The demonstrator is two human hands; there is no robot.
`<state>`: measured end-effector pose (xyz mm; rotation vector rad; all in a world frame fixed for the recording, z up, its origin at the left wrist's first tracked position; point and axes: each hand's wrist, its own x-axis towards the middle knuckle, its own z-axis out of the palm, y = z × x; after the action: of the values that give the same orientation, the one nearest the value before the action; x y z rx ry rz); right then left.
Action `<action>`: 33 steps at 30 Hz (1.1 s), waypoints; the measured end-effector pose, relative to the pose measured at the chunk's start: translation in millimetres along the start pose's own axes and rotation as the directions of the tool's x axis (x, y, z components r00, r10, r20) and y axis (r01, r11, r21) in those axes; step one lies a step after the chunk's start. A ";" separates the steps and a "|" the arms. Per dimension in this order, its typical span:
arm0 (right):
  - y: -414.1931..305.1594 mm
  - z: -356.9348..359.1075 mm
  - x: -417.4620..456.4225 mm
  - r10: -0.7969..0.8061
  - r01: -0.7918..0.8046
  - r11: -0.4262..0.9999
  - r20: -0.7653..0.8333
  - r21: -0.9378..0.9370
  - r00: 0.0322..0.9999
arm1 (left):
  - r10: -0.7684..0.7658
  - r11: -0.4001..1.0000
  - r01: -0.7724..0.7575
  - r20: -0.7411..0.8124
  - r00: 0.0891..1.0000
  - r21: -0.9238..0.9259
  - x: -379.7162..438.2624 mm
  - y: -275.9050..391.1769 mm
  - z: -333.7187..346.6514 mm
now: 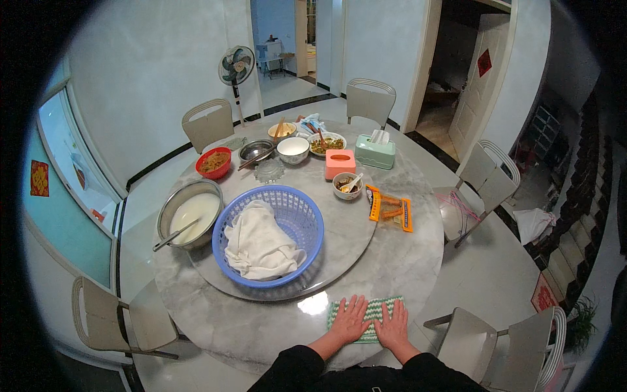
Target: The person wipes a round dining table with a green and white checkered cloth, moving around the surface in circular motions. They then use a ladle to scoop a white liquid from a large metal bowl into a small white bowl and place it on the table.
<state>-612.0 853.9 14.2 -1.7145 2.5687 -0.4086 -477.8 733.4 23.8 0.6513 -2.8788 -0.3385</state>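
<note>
Both of my hands lie flat on a green-and-white striped cloth (368, 338) at the near edge of the round marble-look table (245, 328). My left hand (349, 321) covers the cloth's left part, fingers spread. On its right part rests my right hand (392, 324), fingers a little apart. Beyond them, on the round turntable (338, 250), stands a blue plastic colander basket (299, 215) with a bunched white cloth (262, 240) inside. Left of the basket is a steel pot (164, 215) of whitish liquid (196, 210), a metal-handled utensil (176, 234) resting in it.
Farther back are a red bowl of food (214, 171), a white bowl (293, 151), a steel bowl (254, 152), a glass dish (269, 171), a green tissue box (374, 153), a pink box (340, 165), a small bowl with spoon (347, 193) and an orange-edged food packet (390, 208). Chairs surround the table.
</note>
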 end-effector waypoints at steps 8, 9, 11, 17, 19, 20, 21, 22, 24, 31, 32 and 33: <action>-16.5 0.7 -13.5 0.032 -0.032 0.999 0.019 -0.019 0.999 | -0.033 0.997 0.033 0.007 0.999 -0.069 -34.7 1.4 1.0; -20.2 2.1 -17.3 0.037 -0.036 0.999 0.022 -0.025 0.999 | -0.026 0.997 0.025 -0.014 1.000 -0.074 -40.6 -0.1 1.0; -28.5 5.8 -24.2 0.018 -0.017 0.999 0.019 -0.049 1.000 | -0.021 0.996 0.019 -0.024 0.999 -0.082 -53.0 -3.4 1.1; -60.9 7.1 -40.3 0.000 0.005 0.998 0.088 -0.063 0.996 | -0.043 0.993 0.044 0.011 0.999 -0.113 -88.6 -14.7 -13.3; -67.6 9.9 -46.0 -0.004 0.010 0.998 0.087 -0.065 0.996 | -0.041 0.992 0.041 -0.002 0.999 -0.116 -97.5 -17.0 -14.6; -71.4 11.8 -47.8 -0.009 0.013 0.998 0.070 -0.068 0.998 | -0.035 0.993 0.033 -0.017 0.999 -0.116 -101.3 -19.1 -15.4; -76.4 12.4 -50.8 -0.013 0.017 0.997 0.055 -0.072 0.998 | -0.030 0.993 0.026 -0.030 0.999 -0.119 -106.5 -21.0 -15.7; -80.7 12.6 -53.1 -0.016 0.019 0.998 0.053 -0.056 0.998 | -0.025 0.992 0.019 -0.043 0.999 -0.121 -111.6 -23.2 -16.1; -88.3 13.0 -58.3 -0.019 0.020 0.999 0.056 -0.025 0.998 | -0.008 0.992 0.001 -0.054 0.998 -0.125 -119.8 -29.5 -18.5; -125.9 20.8 -58.8 -0.112 0.116 0.992 0.056 -0.059 0.992 | -0.102 0.977 0.089 -0.056 0.993 -0.193 -155.9 -56.6 -28.2; -134.9 21.3 -54.2 -0.141 0.145 0.989 0.077 -0.042 0.987 | -0.151 0.974 0.136 -0.067 0.986 -0.182 -164.7 -62.8 -30.3; -144.8 21.7 -47.6 -0.171 0.174 0.984 0.098 -0.026 0.980 | -0.200 0.968 0.184 -0.079 0.977 -0.172 -172.5 -69.7 -32.7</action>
<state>-458.7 840.8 20.8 -1.9268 2.3845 -0.2809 -289.3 742.3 17.5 0.8921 -2.6671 -0.5476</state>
